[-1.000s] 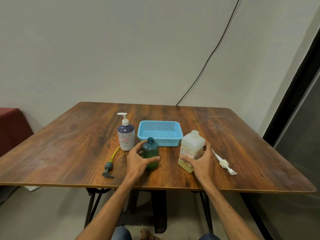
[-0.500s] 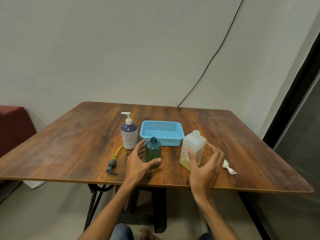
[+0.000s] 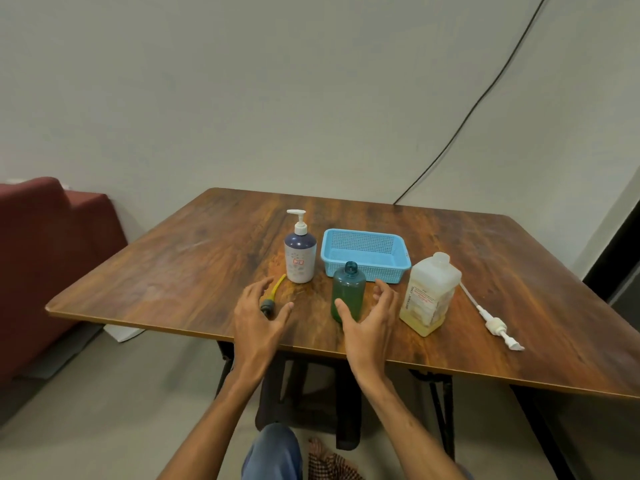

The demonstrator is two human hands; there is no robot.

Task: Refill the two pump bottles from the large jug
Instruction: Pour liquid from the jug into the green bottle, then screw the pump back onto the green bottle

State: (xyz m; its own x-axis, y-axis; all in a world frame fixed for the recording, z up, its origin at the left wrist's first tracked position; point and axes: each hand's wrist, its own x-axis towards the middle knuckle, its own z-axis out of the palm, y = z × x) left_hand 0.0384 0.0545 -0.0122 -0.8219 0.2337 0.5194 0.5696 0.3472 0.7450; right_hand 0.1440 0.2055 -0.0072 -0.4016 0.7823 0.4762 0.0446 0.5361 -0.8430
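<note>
A green bottle [image 3: 348, 292] stands uncapped near the table's front edge. My right hand [image 3: 369, 318] is spread open around its right side, thumb in front of it, not clearly touching. My left hand [image 3: 261, 315] hovers open over the green pump head with its yellow tube [image 3: 272, 296], which lies flat on the table. A purple-and-white pump bottle [image 3: 300, 255] stands behind, its white pump fitted. The large translucent jug [image 3: 429, 294], uncapped and holding some yellowish liquid, stands to the right. A white pump with a long tube [image 3: 493, 322] lies right of the jug.
An empty blue mesh basket [image 3: 365, 252] sits behind the green bottle on the wooden table [image 3: 173, 271]. A dark red seat [image 3: 45, 244] is at the left. A black cable [image 3: 467, 112] runs down the wall.
My left hand let go of the green bottle and moved left over the green pump head. My right hand left the jug and came to the green bottle. The camera view shifted.
</note>
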